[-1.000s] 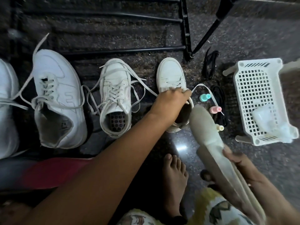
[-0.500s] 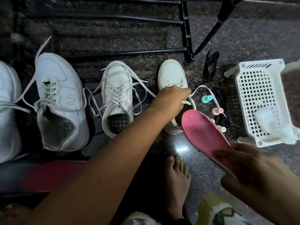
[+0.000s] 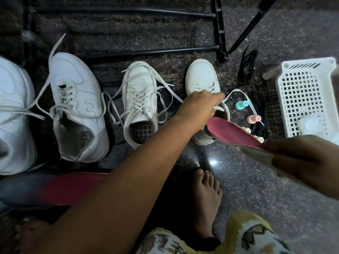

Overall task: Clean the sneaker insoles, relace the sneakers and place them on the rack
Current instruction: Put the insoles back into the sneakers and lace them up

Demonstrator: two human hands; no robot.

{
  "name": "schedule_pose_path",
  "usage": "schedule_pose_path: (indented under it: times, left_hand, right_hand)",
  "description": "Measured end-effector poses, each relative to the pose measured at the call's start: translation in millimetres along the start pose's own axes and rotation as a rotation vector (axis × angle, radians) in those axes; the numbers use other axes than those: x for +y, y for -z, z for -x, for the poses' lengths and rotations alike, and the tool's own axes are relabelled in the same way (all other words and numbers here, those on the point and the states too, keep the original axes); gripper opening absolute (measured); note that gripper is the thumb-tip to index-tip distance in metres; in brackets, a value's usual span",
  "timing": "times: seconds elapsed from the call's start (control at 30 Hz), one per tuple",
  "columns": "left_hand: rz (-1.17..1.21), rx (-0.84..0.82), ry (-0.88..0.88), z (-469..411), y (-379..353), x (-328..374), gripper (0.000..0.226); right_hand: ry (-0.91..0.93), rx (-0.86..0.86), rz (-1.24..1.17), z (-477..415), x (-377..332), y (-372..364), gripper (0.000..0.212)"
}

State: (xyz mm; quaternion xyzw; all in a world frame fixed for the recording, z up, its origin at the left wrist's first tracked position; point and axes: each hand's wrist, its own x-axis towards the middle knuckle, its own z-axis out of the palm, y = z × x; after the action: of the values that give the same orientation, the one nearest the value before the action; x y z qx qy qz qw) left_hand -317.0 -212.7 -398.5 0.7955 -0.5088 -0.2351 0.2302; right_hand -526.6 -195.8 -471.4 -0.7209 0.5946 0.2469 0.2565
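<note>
Reaching out on a long diagonal, the left hand [image 3: 201,105] is seen knuckles-up, with fingers curled over the tongue and lace area of the small white sneaker [image 3: 200,77]; the opening is grasped and pulled wide. Just nearer than that grip, the insole [image 3: 233,134] is held flat and slightly tilted by the right hand [image 3: 300,162], pinched at its heel end between thumb and fingers. Its upward face is smooth and pink, its edge pale and foam-like, its toe end rounded. That end is placed at the sneaker's heel collar; whether it is inside cannot be told. A flat white lace [image 3: 238,92] is looped out beyond the left grip. Outward from the right grip, small pastel bottles [image 3: 241,105] and a perforated white plastic basket [image 3: 308,92] are noted on speckled stone floor [image 3: 256,189].
</note>
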Motion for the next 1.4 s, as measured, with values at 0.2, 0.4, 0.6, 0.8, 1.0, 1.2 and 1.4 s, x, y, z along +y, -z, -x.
schedule_pose_path:
  times: [0.2, 0.4, 0.6, 0.8, 1.0, 1.2, 1.4]
  left_hand:
    - [-0.051, -0.021, -0.020, 2.0, 1.0, 1.3, 0.022]
    - [-0.056, -0.032, -0.014, 2.2, 2.7, 2.0, 0.018]
    - [-0.065, -0.052, 0.001, 2.9, 3.3, 4.4, 0.021]
    - [-0.028, -0.027, 0.022, 2.5, -0.2, 5.5, 0.016]
    - [-0.006, -0.016, 0.026, 0.2, -1.6, 3.7, 0.008]
    - [0.014, -0.026, 0.035, 0.8, -1.0, 4.3, 0.006]
    - [0.020, -0.031, 0.040, 0.1, 0.8, 3.7, 0.006]
  right_hand:
    - [0.269, 0.204, 0.153, -27.0, 27.6, -30.2, 0.025]
    - [0.719, 0.007, 0.516, 50.2, -114.3, 231.2, 0.046]
    - [0.697, 0.007, 0.721, 75.5, -78.7, 204.2, 0.037]
    - [0.744, 0.078, 0.603, 76.0, -83.4, 182.4, 0.027]
    - [0.723, 0.104, 0.458, 61.4, -87.8, 167.4, 0.027]
    - [0.704, 0.174, 0.392, 35.4, -84.5, 144.7, 0.022]
    - [0.719, 0.220, 0.286, 11.0, -85.2, 121.0, 0.038]
